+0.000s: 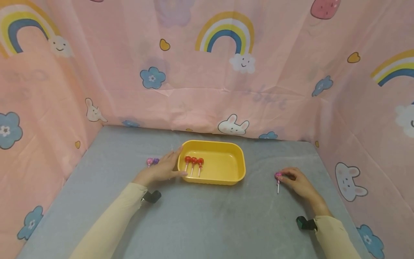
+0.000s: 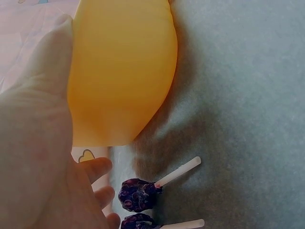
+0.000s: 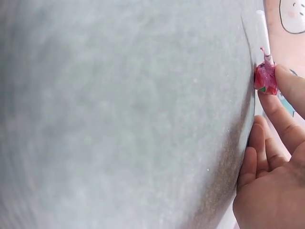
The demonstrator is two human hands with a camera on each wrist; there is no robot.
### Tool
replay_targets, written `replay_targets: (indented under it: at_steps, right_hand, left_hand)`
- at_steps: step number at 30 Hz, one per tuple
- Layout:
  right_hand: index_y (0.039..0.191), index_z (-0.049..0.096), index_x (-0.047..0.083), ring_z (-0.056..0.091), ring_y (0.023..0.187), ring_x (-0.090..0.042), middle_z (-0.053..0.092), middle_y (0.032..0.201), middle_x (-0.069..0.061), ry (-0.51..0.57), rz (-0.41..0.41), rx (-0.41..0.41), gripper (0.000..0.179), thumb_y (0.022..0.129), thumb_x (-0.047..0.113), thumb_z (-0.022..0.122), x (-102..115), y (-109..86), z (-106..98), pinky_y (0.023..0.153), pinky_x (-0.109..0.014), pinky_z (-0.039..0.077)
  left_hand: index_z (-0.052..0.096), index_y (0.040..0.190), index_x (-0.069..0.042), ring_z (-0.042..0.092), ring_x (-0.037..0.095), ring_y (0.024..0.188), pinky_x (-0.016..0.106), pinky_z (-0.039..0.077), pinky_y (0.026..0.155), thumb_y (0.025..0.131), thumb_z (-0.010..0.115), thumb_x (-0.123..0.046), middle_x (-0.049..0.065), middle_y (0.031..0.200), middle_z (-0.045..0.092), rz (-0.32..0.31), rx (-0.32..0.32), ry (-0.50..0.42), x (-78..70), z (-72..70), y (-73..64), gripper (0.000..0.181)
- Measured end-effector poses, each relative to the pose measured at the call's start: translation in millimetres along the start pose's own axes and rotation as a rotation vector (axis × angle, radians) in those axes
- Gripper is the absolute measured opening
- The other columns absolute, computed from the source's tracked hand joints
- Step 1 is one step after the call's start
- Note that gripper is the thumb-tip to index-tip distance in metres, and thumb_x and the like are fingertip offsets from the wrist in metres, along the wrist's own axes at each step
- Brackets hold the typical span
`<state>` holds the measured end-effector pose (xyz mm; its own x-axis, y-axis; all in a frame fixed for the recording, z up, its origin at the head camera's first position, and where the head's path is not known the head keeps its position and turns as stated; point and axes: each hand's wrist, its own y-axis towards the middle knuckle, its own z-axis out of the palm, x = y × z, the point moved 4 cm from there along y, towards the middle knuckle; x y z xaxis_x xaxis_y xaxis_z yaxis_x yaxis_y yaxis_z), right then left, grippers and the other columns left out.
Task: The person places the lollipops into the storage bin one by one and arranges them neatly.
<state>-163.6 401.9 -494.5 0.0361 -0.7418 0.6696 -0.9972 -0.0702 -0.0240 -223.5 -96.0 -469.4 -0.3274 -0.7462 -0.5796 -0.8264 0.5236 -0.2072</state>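
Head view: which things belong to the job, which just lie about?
Job, apparently:
yellow rectangular plastic box, touched by the left hand
three red ball lollipops inside
pink ball lollipop, pinched by the right hand
pink and purple ball lollipops beside the left hand

Just there:
grey fabric tabletop
pink printed fabric backdrop
black wrist-worn devices

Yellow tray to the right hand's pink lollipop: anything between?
Only grey tabletop lies between the yellow tray and the pink lollipop at the right hand, in the head view.

A makeshift booth, the wider room hidden: pink rainbow-printed cloth hangs on 3 sides of a grey table.
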Motion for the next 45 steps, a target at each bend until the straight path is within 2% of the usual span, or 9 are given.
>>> replay_targets:
  at_steps: [3,9,14,22,25,29,33,40,45]
  right_hand:
    - [0.114,0.068,0.005,0.045,0.106,0.000,0.056,0.127,-0.017,0.006,0.002,0.003,0.034,0.096,0.034,0.065,0.4,0.5,0.1,0.084,-0.010,0.040]
    - [0.116,0.067,0.005,0.046,0.099,0.005,0.056,0.125,-0.016,0.002,0.038,0.012,0.038,0.096,0.037,0.064,0.4,1.1,-1.3,0.080,-0.015,0.043]
    - [0.122,0.063,0.004,0.050,0.096,-0.004,0.055,0.127,-0.019,0.006,0.100,0.042,0.046,0.097,0.042,0.061,0.5,3.0,-2.9,0.072,-0.025,0.046]
    - [0.125,0.061,0.003,0.054,0.093,-0.008,0.060,0.124,-0.021,-0.008,0.122,0.046,0.048,0.097,0.042,0.061,5.2,6.4,-7.6,0.067,-0.025,0.046]
    - [0.125,0.060,0.000,0.060,0.102,-0.021,0.061,0.125,-0.023,-0.022,0.107,0.039,0.048,0.098,0.040,0.060,8.0,8.3,-8.9,0.076,-0.031,0.049]
    - [0.125,0.059,-0.004,0.059,0.117,-0.040,0.061,0.127,-0.026,-0.011,0.072,0.014,0.046,0.100,0.034,0.059,12.7,12.1,-9.9,0.093,-0.048,0.050]
    - [0.125,0.059,-0.003,0.057,0.120,-0.045,0.061,0.127,-0.027,-0.005,0.056,0.001,0.048,0.100,0.037,0.058,19.8,16.0,-10.5,0.098,-0.058,0.048]
    - [0.128,0.058,-0.001,0.056,0.122,-0.043,0.059,0.130,-0.025,0.006,0.056,0.001,0.053,0.098,0.043,0.058,41.1,22.1,-10.5,0.100,-0.058,0.048]
    - [0.126,0.060,0.001,0.060,0.117,-0.035,0.063,0.126,-0.020,-0.002,0.035,-0.020,0.050,0.097,0.043,0.060,61.2,27.5,-9.1,0.098,-0.044,0.053]
  left_hand:
    - [-0.006,0.160,-0.018,0.005,0.041,0.155,0.059,0.012,0.125,0.088,0.065,-0.059,0.014,0.168,0.008,0.003,-0.003,0.002,-0.1,0.0,-0.4,0.109]
    - [-0.006,0.160,-0.019,0.004,0.039,0.156,0.057,0.011,0.126,0.088,0.064,-0.060,0.015,0.168,0.009,-0.009,0.006,0.006,-0.7,0.0,-0.7,0.109]
    - [-0.007,0.160,-0.022,0.003,0.039,0.156,0.059,0.012,0.125,0.087,0.064,-0.061,0.015,0.168,0.008,-0.029,0.007,-0.003,-1.0,-0.9,-0.8,0.109]
    - [-0.008,0.160,-0.024,0.003,0.039,0.156,0.059,0.012,0.125,0.088,0.064,-0.060,0.014,0.168,0.008,-0.020,0.010,-0.015,-1.3,-1.2,0.3,0.108]
    - [-0.008,0.160,-0.024,0.003,0.039,0.156,0.059,0.012,0.125,0.088,0.065,-0.059,0.015,0.168,0.008,-0.019,0.011,-0.016,-0.8,-0.8,0.7,0.108]
    - [-0.009,0.160,-0.024,0.004,0.039,0.156,0.059,0.012,0.125,0.088,0.064,-0.059,0.015,0.168,0.008,-0.022,0.012,-0.011,-0.9,-0.5,1.1,0.108]
    - [-0.009,0.160,-0.025,0.003,0.039,0.156,0.059,0.012,0.125,0.088,0.064,-0.059,0.015,0.168,0.008,-0.029,0.011,-0.012,-1.3,-0.5,0.9,0.108]
    - [-0.008,0.160,-0.024,0.004,0.039,0.156,0.059,0.012,0.125,0.087,0.064,-0.062,0.016,0.168,0.008,-0.025,0.017,-0.008,2.5,0.3,2.0,0.109]
    - [-0.008,0.160,-0.024,0.004,0.039,0.156,0.059,0.012,0.125,0.088,0.064,-0.060,0.015,0.168,0.007,-0.023,0.016,-0.017,1.8,-0.1,0.6,0.109]
